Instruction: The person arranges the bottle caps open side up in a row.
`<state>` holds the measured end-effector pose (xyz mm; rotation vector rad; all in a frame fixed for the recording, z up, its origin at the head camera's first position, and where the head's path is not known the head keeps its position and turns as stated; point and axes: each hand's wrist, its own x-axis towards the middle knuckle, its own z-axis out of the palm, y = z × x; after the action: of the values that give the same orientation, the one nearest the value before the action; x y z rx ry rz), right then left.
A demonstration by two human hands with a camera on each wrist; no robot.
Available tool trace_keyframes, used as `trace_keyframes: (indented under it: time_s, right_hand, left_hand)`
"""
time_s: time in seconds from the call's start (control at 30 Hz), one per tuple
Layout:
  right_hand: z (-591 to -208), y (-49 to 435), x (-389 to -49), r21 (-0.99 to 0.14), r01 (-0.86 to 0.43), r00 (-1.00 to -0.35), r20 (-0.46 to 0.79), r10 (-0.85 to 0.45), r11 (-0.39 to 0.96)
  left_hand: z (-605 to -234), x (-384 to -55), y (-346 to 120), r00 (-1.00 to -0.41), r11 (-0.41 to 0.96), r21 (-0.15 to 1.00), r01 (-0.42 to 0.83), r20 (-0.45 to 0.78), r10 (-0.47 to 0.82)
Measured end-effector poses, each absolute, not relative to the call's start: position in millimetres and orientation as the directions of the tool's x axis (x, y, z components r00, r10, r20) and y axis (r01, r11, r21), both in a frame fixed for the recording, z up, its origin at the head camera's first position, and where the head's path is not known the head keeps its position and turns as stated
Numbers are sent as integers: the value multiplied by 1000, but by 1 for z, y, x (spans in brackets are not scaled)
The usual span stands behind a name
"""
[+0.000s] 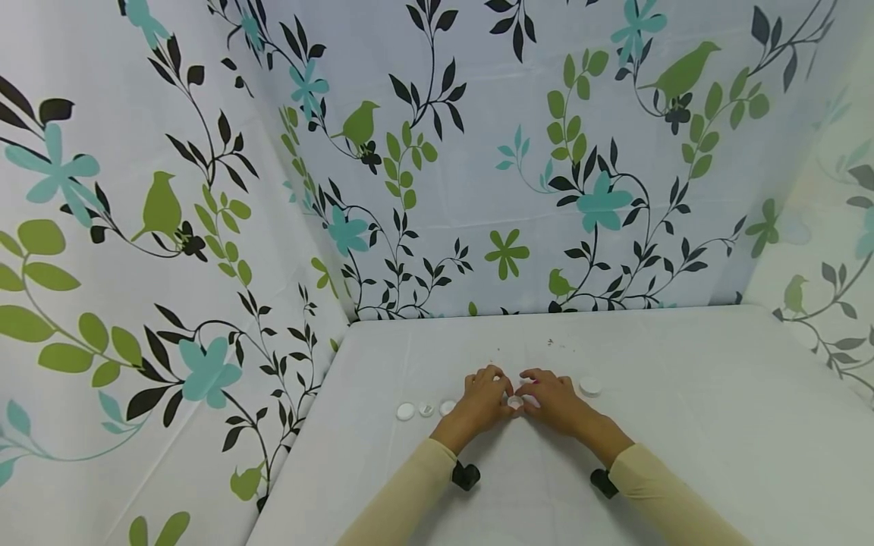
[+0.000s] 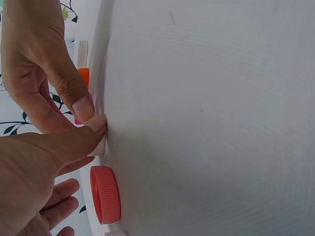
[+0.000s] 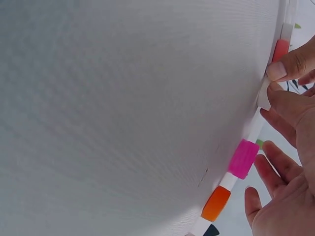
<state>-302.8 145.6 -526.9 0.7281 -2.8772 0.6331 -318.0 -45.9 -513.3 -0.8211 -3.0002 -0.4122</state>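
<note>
A small white bottle cap (image 1: 515,402) stands on the table between both hands in the head view. My left hand (image 1: 486,398) pinches its left side, thumb near the front. From the right, my right hand (image 1: 551,403) holds the same cap between thumb and fingers. The thumbs nearly meet over the white cap (image 3: 264,97) in the right wrist view and cover much of it. A red ribbed cap (image 2: 105,195) lies beside the left hand's fingers in the left wrist view. Near the right hand's fingers is a magenta cap (image 3: 244,158).
An orange cap (image 3: 215,203) stands past the magenta one. Left of the hands, pale round caps (image 1: 406,412) sit in a row; another pale disc (image 1: 590,387) lies to the right. Patterned curtains (image 1: 505,152) border the white table (image 1: 683,425).
</note>
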Motion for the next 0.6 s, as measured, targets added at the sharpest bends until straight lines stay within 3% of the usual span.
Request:
trace_keyframes:
  time_s: [0.2, 0.4, 0.6]
  right_hand:
    - [-525, 148, -303, -368, -464, -886, 192, -423, 806]
    - [-518, 157, -305, -299, -472, -875, 270, -401, 829]
    - [-509, 171, -313, -227, -417, -896, 265, -356, 880]
  left_hand:
    - [-511, -319, -46, -864, 827, 263, 497, 57, 501]
    - [-504, -322, -43, -871, 829, 286, 480, 45, 489]
    - [-502, -329, -30, -858, 834, 208, 512, 68, 509]
